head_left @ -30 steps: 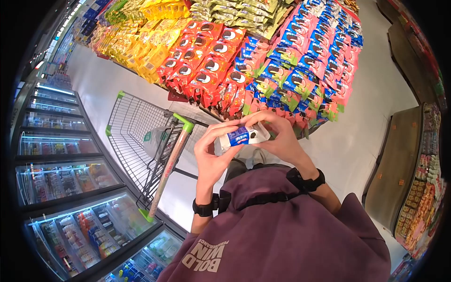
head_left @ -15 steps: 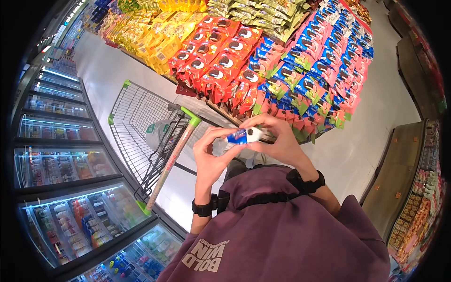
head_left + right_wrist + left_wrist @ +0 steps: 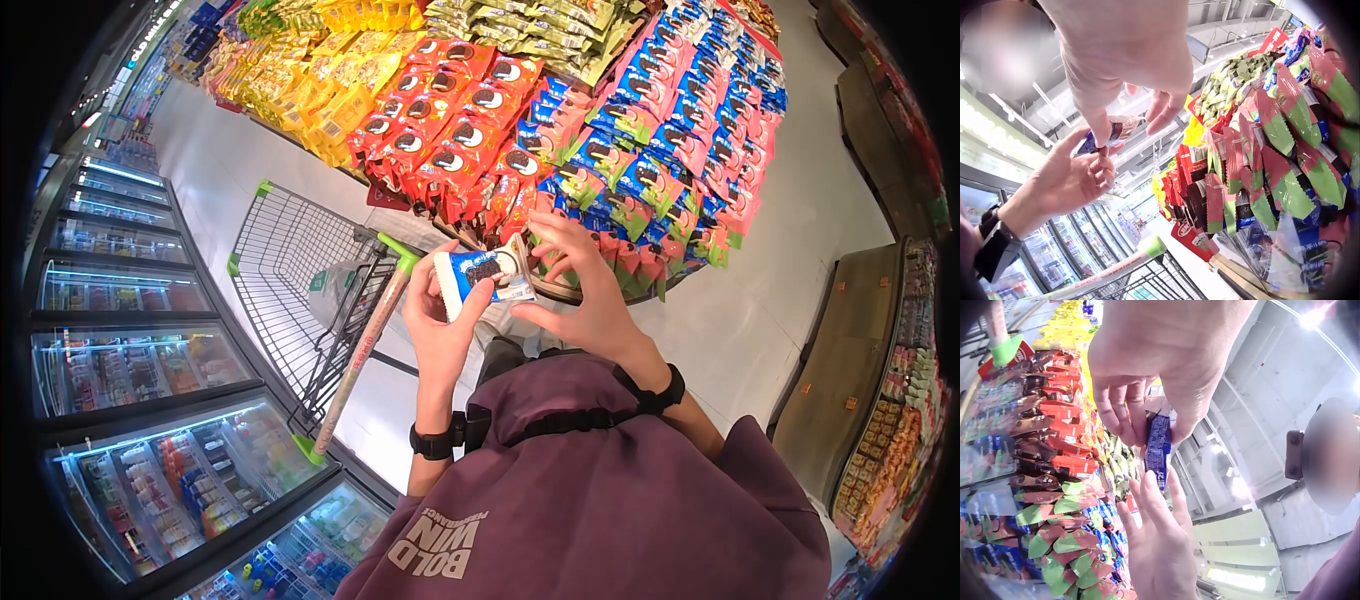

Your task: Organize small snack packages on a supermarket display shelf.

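Observation:
A small blue and white packet with a dark biscuit picture [image 3: 482,272] is pinched between thumb and fingers of the left hand [image 3: 440,325], its printed face up in the head view. The right hand [image 3: 598,300] is at the packet's other end, fingers spread and bent. In the left wrist view, the packet [image 3: 1159,447] shows edge-on below the left hand [image 3: 1154,356], and a fingertip of the right hand [image 3: 1163,550] meets its lower end. The right wrist view has the right hand [image 3: 1125,50] over the packet [image 3: 1087,145], with the left hand [image 3: 1069,181] beneath.
Piled snack packets, red [image 3: 440,130], yellow [image 3: 350,110] and blue-pink [image 3: 680,130], fill a display ahead. A shopping cart [image 3: 290,240] holding a bag stands left, beside glass-topped freezers [image 3: 150,360]. Shelving [image 3: 840,350] runs along the right.
The packet has turned so its biscuit-printed face shows more fully, held on the left. The right hand has loosened from it, its fingers spreading apart.

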